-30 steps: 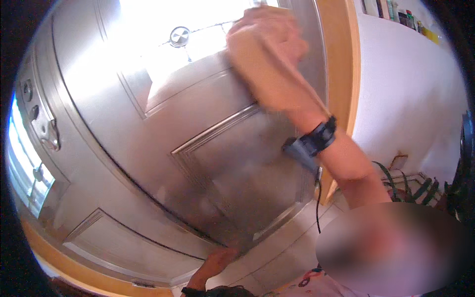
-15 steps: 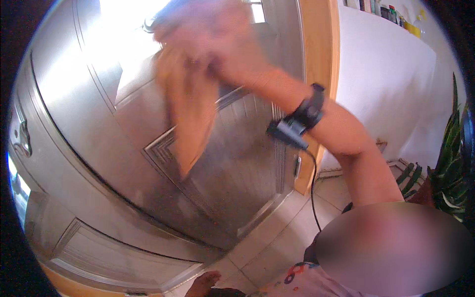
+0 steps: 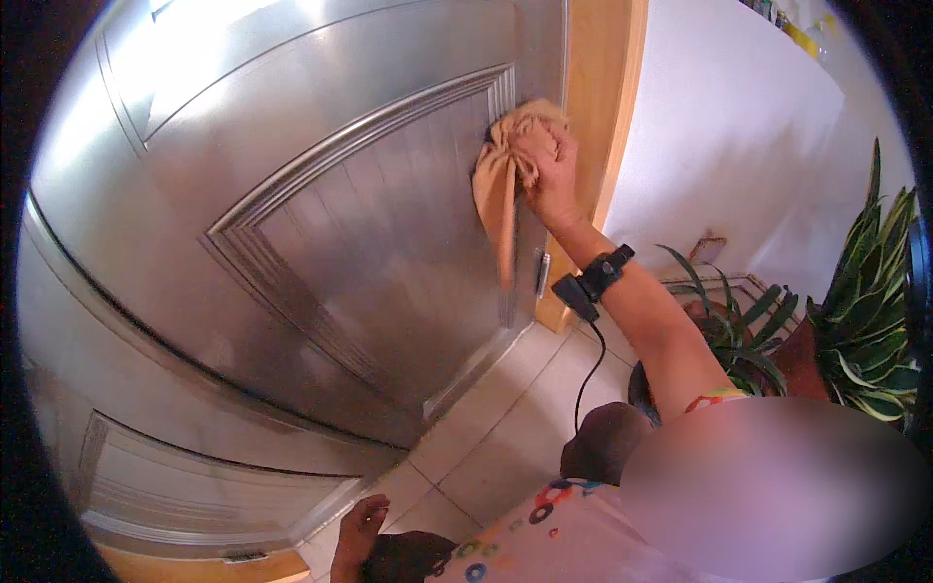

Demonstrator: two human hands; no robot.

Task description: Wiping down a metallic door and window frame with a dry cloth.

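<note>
- Fingers [image 3: 561,146] of the right hand [image 3: 552,185] are closed around a bunched tan cloth [image 3: 494,199], right of centre in the upper half of the frame.
- The cloth lies against the metal door [image 3: 175,243] at the right side of its framed panel [image 3: 379,214]; a loose end hangs down below the grip.
- The left hand [image 3: 360,525] is at the lower edge, left of centre, its fingers loosely bent and half open, well apart from the cloth and near the foot of the door.
- A black device [image 3: 595,277] is strapped to the right wrist, with a dark cable [image 3: 586,379] running down from it.
- The silvery door fills most of the left and centre, bright with glare in the upper left.
- A wooden door frame [image 3: 598,126] runs down just right of the cloth, beside a pale wall [image 3: 729,117] in the upper right.
- Leafy plants [image 3: 865,311] stand at the right side, above the blurred oval in the lower right.
- Light floor tiles [image 3: 486,418] show at lower centre, above a pink garment [image 3: 583,534] with coloured rings.
</note>
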